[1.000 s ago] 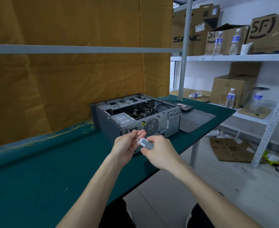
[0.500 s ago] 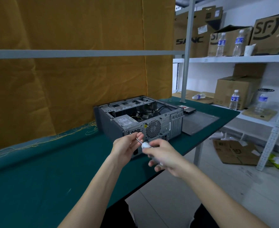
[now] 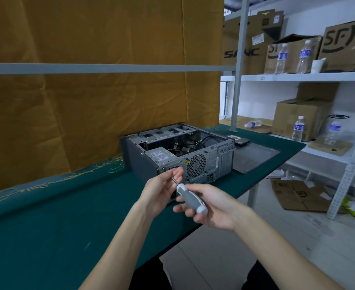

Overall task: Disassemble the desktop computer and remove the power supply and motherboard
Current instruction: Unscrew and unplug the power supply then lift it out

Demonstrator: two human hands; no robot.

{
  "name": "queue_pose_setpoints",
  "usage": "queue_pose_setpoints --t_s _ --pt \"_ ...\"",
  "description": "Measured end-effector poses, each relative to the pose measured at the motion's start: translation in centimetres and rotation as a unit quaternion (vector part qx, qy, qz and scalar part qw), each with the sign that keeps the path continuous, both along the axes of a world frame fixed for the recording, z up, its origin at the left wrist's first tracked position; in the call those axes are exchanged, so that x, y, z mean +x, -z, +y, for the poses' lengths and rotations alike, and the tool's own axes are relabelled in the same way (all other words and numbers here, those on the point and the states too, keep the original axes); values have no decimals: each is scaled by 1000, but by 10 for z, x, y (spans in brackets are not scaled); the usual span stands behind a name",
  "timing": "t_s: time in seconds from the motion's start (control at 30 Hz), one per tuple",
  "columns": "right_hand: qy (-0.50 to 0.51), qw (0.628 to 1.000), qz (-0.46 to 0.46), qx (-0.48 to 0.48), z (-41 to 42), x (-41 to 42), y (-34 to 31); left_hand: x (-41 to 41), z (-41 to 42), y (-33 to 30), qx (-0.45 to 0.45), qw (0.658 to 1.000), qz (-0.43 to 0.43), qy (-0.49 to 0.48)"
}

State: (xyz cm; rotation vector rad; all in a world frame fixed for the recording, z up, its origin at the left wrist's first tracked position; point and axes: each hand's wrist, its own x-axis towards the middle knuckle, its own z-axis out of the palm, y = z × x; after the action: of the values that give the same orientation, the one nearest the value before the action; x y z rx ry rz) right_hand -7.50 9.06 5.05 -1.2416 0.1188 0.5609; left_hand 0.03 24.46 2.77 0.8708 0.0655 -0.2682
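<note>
From my remote seat I read "SANC" in dark letters on the front of the tall cardboard box [image 3: 242,52] on the upper shelf. The box at the far right [image 3: 346,45] carries a large "SF" logo, and the open box between them [image 3: 287,53] shows part of the same mark behind a bottle. The flattened carton on the floor [image 3: 298,194] bears an "SF" too. The white label on the power supply [image 3: 160,156] is too small to read.

Single head-worn wide-angle view, looking forward and slightly down across a green table [image 3: 46,237]. Both forearms enter from the bottom edge; the open computer case [image 3: 178,151] sits at mid-distance near centre. An orange curtain [image 3: 99,91] fills the left background, shelves [image 3: 306,77] the right.
</note>
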Motion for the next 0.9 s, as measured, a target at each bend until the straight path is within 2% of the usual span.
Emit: queue_pose_setpoints --t_s 0.03,0.07,0.1,0.13,0.17,0.2,0.23,0.27,0.3,0.33,0.37,0.4,0.47,0.5,0.53,0.57,0.6,0.63,0.67,0.7,0.73,0.77,0.8,0.83,0.9 --pt "-12 1000 12 22 0 -1 -1 0 1 1 -7 1000 3 6" --pt "-9 1000 -8 -6 2 1 -1 -1 1 1 0 1000 6 2" --pt "2 995 -59 -84 5 1 0 -1 -1 1 26 1000 6 -15" --pt "20 971 -128 -201 9 1 1 0 -2 1 71 996 2 -43" --pt "39 921 -201 -331 11 1 3 1 -4 1 119 990 -3 -74" --pt "62 849 -269 -450 12 2 5 2 -6 2 150 984 -8 -96" --pt "87 780 -319 -531 12 3 8 3 -7 1 157 982 -9 -103" --pt "107 761 -335 -545 11 4 10 2 -8 0 143 985 -6 -97" --pt "113 804 -320 -488 9 5 11 2 -8 -1 118 989 -1 -84" --pt "103 877 -267 -386 7 6 9 2 -8 -2 92 993 4 -72" --pt "71 945 -180 -264 5 5 5 2 -7 -3 71 996 6 -60" --pt "30 980 -102 -167 2 3 1 1 -5 -3 52 998 4 -47" --pt "-8 996 -31 -87 -1 1 -2 0 -2 0 28 999 -3 -29" --pt "-4 994 -43 -100 0 1 -2 -1 -1 1 25 999 -2 -28" --pt "13 982 -92 -165 3 1 -1 -1 -1 0 35 999 -2 -35" --pt "35 946 -166 -276 7 1 2 -1 -3 0 63 997 -5 -51" --pt "65 880 -245 -403 9 1 4 0 -5 0 95 993 -8 -71" --pt "92 796 -311 -510 11 1 7 1 -8 -1 116 989 -11 -87" --pt "119 734 -350 -569 11 1 10 2 -10 -1 117 989 -8 -95" --pt "129 735 -355 -562 9 2 12 3 -11 -2 103 990 -4 -91" --pt "125 797 -323 -494 4 4 11 3 -12 -2 86 993 -3 -80" --pt "107 880 -256 -385 0 5 8 3 -12 -1 69 995 -5 -67" --pt "71 945 -168 -271 -3 6 3 1 -11 0 55 997 -8 -55" --pt "37 977 -98 -186 -6 6 -1 1 -10 1 40 998 -13 -44" --pt "22 989 -61 -130 -8 5 -2 1 -9 3 13 999 -11 -35"
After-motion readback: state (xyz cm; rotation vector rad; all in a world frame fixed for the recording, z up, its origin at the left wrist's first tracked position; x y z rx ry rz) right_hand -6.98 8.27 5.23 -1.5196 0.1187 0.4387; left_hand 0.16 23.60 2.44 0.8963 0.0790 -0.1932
